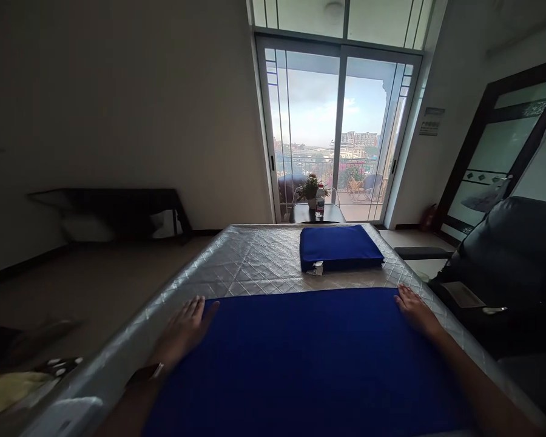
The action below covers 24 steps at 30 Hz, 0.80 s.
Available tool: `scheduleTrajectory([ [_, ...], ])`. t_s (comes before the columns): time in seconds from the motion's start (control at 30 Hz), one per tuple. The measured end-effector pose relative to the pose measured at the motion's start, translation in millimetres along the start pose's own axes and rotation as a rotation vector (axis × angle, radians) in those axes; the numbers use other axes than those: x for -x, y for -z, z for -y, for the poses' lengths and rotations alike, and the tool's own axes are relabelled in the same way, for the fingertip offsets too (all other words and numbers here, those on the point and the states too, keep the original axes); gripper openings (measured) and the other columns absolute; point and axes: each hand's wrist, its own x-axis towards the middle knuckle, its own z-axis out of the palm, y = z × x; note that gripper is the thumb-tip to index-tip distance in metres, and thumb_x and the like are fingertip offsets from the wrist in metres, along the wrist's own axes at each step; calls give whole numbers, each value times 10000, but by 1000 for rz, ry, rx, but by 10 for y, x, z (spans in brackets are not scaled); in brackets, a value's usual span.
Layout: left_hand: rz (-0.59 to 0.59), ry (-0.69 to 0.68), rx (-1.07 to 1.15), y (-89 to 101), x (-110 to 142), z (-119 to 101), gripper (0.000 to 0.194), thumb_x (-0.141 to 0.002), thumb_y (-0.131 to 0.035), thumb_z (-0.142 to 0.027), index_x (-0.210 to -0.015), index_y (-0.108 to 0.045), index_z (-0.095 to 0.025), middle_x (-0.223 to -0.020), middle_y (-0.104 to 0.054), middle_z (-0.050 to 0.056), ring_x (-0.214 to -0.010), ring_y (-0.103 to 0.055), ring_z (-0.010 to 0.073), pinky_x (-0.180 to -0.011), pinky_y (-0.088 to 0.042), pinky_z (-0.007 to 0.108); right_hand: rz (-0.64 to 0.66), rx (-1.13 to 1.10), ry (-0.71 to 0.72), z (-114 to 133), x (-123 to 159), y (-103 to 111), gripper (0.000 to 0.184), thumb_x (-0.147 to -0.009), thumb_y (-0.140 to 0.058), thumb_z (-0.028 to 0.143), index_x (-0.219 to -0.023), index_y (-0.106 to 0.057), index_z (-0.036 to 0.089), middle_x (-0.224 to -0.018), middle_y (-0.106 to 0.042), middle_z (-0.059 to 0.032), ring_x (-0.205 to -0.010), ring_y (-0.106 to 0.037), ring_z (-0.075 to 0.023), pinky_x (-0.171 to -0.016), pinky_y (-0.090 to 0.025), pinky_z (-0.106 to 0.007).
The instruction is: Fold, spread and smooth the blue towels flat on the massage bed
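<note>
A flat blue cloth is spread over the near part of a plastic-wrapped, quilted mattress. At the cloth's far left corner lies my left hand, fingers stretched out and thumb apart. My right hand rests at the far right corner, its fingers extended along the edge. Neither hand grips anything that I can see. Beyond the cloth, a folded blue cloth bundle with a white tag sits on the mattress. The near edge of the spread cloth runs out of view.
Behind the mattress, a small dark table holds a potted plant and a bottle, before a glass sliding door. A black armchair stands close on the right. A dark low frame leans near the left wall.
</note>
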Motion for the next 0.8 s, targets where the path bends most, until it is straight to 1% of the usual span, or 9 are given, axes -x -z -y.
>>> scheduleTrajectory([
  [0.1, 4, 0, 5, 37, 28, -46, 947, -946, -105, -642, -1571, -256, 53, -1676, -231, 214, -1563, -187, 351, -1259, -171, 540, -6, 0, -9, 7, -1, -4, 653, -1042, -205, 381, -1575, -333, 27, -1656, -288, -166, -1550, -239, -239, -1255, -224, -443],
  [0.33, -13, -4, 5, 53, 51, -61, 951, -944, -101, -645, -1563, -289, 51, -1662, -271, 220, -1556, -209, 360, -1249, -196, 541, -11, 26, 10, 8, 35, 14, 647, -1038, -209, 368, -1571, -344, 27, -1651, -294, -170, -1551, -231, -243, -1256, -221, -440],
  [0.47, -60, -11, 33, 19, 42, -51, 925, -952, -138, -638, -1551, -332, 39, -1636, -315, 246, -1538, -262, 377, -1221, -250, 578, -11, 40, 11, 44, 61, 64, 637, -1033, -212, 344, -1558, -367, 19, -1641, -313, -175, -1543, -254, -250, -1246, -249, -441],
  [0.6, -81, -2, 39, -18, 28, -24, 922, -943, -173, -631, -1545, -339, 48, -1632, -329, 241, -1536, -268, 372, -1241, -215, 558, -21, 59, 11, 101, 101, 144, 618, -1022, -237, 316, -1553, -389, 39, -1620, -355, -179, -1530, -289, -255, -1230, -285, -452],
  [0.67, -124, -17, 34, 9, 40, -14, 921, -944, -184, -637, -1544, -346, 44, -1629, -335, 242, -1536, -272, 368, -1244, -210, 551, -29, 74, -2, 135, 139, 211, 616, -1019, -243, 312, -1550, -397, 38, -1618, -361, -180, -1530, -287, -267, -1230, -281, -462],
  [0.73, -201, -69, 36, 76, 70, -45, 884, -952, -219, -617, -1529, -384, 32, -1615, -361, 246, -1532, -287, 362, -1243, -220, 548, -61, 109, -8, 193, 190, 304, 611, -1010, -257, 286, -1546, -401, 32, -1622, -351, -184, -1538, -262, -280, -1245, -245, -475],
  [0.8, -251, -125, 67, 164, 122, -163, 825, -970, -226, -580, -1492, -452, 17, -1593, -403, 246, -1519, -320, 356, -1232, -262, 542, -108, 147, 20, 309, 250, 410, 602, -993, -270, 239, -1538, -420, 33, -1625, -343, -185, -1544, -241, -285, -1260, -202, -478],
])
